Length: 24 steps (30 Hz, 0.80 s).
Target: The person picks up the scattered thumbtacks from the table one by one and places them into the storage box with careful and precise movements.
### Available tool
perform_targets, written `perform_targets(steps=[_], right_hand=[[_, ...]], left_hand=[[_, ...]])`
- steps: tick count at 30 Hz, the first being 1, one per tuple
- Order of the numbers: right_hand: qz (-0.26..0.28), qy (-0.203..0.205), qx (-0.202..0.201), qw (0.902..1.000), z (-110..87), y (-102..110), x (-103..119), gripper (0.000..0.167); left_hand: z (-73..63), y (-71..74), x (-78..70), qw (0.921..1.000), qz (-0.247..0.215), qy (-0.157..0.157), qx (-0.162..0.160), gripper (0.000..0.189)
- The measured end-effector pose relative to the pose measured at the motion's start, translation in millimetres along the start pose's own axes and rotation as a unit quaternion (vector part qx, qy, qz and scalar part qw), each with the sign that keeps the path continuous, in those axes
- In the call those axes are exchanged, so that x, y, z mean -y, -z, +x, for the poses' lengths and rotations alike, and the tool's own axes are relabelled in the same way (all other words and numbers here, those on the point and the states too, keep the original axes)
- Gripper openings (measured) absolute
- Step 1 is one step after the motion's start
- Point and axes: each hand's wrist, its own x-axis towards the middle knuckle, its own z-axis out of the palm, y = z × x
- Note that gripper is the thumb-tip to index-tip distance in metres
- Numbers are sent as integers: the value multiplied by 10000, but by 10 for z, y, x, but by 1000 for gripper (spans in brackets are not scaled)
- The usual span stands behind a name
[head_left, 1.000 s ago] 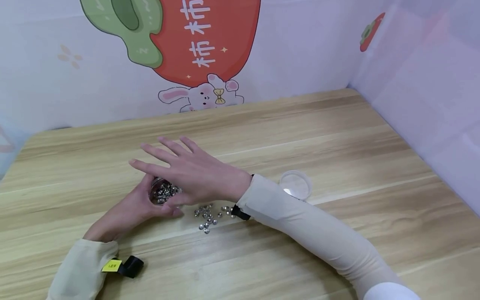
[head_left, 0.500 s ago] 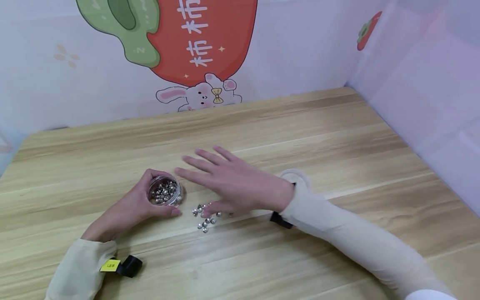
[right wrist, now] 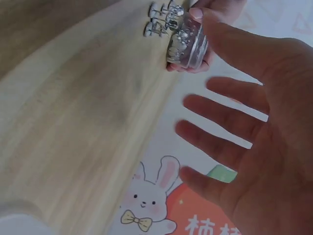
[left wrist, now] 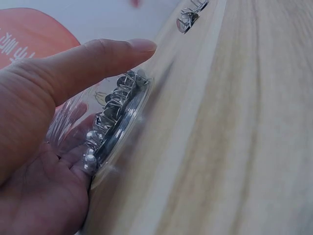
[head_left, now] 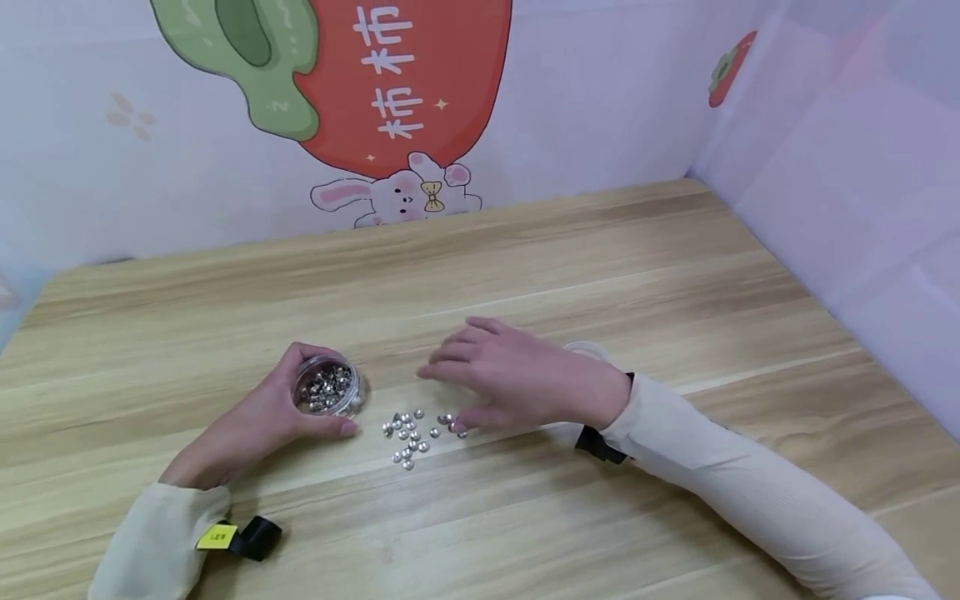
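My left hand [head_left: 273,412] holds a clear round plastic jar [head_left: 354,400] on the table, with the thumb on the near side and the fingers round the far side. Inside the jar lie many silver thumbtacks [head_left: 327,388]; the left wrist view shows them piled against the clear wall [left wrist: 124,122]. To the jar's right, a loose group of thumbtacks [head_left: 408,435] is spread over the wood. Over the right end of that group hovers my right hand [head_left: 517,371], holding nothing. Its fingers are spread and slightly bent in the right wrist view, and some thumbtacks are hidden beneath its thumb.
A clear round lid [head_left: 588,347] lies on the wooden table [head_left: 450,533], partly hidden behind the right wrist. Printed cloth walls [head_left: 600,100] stand along the table's far and right sides. A black strap [head_left: 258,537] hangs from the left wrist.
My right hand has moved right, from above the jar to the right end of the loose thumbtacks, uncovering the jar and covering part of the lid. My left hand stays on the jar.
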Motion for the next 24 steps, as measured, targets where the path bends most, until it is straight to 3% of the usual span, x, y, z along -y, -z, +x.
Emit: perform_targets(steps=[5, 7, 11, 15, 24], right_hand=[[-15, 310, 57, 9995, 27, -126, 0, 15], [-60, 444, -22, 9990, 39, -173, 5, 5], [-172, 575, -152, 9981, 54, -222, 25, 18], [-224, 534, -208, 9981, 46, -217, 29, 18], [24, 2, -921, 9957, 16, 187, 5, 6]], left_hand=[[-6, -20, 5, 10000, -6, 21, 18, 86], [-5, -22, 7, 10000, 11, 4, 12, 85], [-16, -10, -3, 10000, 11, -38, 25, 85], [-18, -11, -6, 10000, -19, -78, 53, 85], [-9, -35, 5, 10000, 22, -63, 11, 85]])
